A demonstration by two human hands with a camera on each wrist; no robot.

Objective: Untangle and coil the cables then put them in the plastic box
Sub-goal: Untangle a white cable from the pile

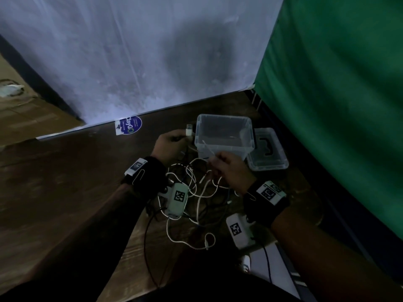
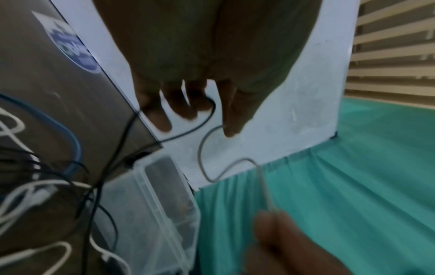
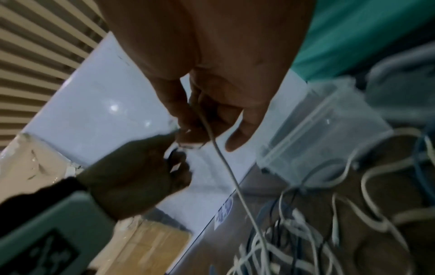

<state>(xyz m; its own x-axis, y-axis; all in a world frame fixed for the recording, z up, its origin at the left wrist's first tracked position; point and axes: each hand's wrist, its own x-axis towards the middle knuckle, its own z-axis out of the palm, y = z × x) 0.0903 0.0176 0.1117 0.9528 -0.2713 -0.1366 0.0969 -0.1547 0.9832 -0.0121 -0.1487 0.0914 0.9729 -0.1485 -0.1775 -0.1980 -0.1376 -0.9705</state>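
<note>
Only readable writing is a round blue sticker on the table edge, just past the left hand, looks like "ClayG", rest too blurry. Square black-and-white code tags sit on both wrist units.

Left hand is curled around a black cable looping through its fingers. Right hand pinches a thin white cable between thumb and fingers.

The clear plastic box sits open right beyond both hands, its lid lying beside the right hand. The cable tangle lies under and behind the hands, white, black and a blue one. Green cloth hangs to the right.
</note>
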